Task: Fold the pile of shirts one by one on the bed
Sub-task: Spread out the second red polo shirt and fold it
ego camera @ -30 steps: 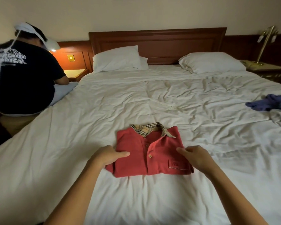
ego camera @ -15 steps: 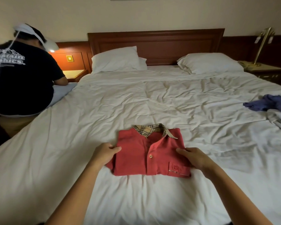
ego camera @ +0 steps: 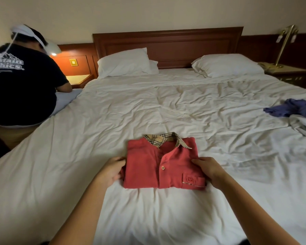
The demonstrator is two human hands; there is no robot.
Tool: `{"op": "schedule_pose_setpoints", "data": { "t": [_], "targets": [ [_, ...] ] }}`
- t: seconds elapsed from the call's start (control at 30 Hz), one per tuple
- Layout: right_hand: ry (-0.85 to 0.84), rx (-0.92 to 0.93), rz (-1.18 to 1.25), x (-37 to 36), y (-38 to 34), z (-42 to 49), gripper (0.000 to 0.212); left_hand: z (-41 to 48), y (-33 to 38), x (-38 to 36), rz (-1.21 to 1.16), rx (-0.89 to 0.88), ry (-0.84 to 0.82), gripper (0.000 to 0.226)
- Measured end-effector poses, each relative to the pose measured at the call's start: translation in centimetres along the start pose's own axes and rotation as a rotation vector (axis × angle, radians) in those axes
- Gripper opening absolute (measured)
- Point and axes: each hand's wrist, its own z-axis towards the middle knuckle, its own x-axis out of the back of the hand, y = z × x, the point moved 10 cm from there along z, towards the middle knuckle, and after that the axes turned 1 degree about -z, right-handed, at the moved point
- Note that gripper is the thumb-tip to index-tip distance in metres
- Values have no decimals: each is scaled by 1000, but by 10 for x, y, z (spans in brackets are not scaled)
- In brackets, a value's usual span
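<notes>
— Where is the red shirt (ego camera: 159,167)?
— Folded square on the bed (ego camera: 113,121), on the white sheet near the foot end, checked collar towards the headboard (ego camera: 166,45).
— And the hands?
— The left hand (ego camera: 111,171) grips its left edge, fingers curled. The right hand (ego camera: 208,171) clasps the right edge beside the pocket, thumb on top.
— Other clothes?
— A blue garment (ego camera: 293,108) and a white garment (ego camera: 304,123) lie crumpled at the bed's right side, well apart from it.

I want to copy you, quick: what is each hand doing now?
Left hand: holding the red shirt by its left edge.
Right hand: holding the red shirt by its right edge.
</notes>
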Motion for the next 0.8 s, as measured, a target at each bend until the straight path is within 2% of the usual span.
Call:
{"op": "schedule_pose_setpoints", "data": {
  "t": [0.07,0.13,0.2,0.27,0.37,0.47,0.5,0.6,0.67,0.73,0.8],
  "targets": [
    [-15,-69,71,-2,2,1,26,3,-1,0,-104,35,56,28],
    [6,-75,30,-4,0,3,33,4,9,-9,8,-5,39,43],
    [99,-10,-127,-4,-10,3,41,5,19,-21,229,-99,22,37],
    [175,60,-240,-5,-16,2,46,8,21,-24,252,-124,50,32],
    [157,38,-259,-4,-8,4,44,15,5,-15,82,-11,-4,32],
    [113,85,-460,6,-14,5,31,22,-5,-1,327,-21,-40,31],
    [162,134,-535,12,-23,4,26,26,0,3,476,-71,-16,35],
    [374,394,-569,20,-64,-9,44,30,37,-2,884,-297,159,59],
    [324,570,-652,-2,-86,-11,58,28,63,-30,972,-499,183,61],
    [200,592,-826,-29,-90,3,67,34,78,-63,1030,-667,111,67],
    [143,575,-924,-44,-89,20,51,47,87,-90,1090,-740,-6,74]
  ]
}}
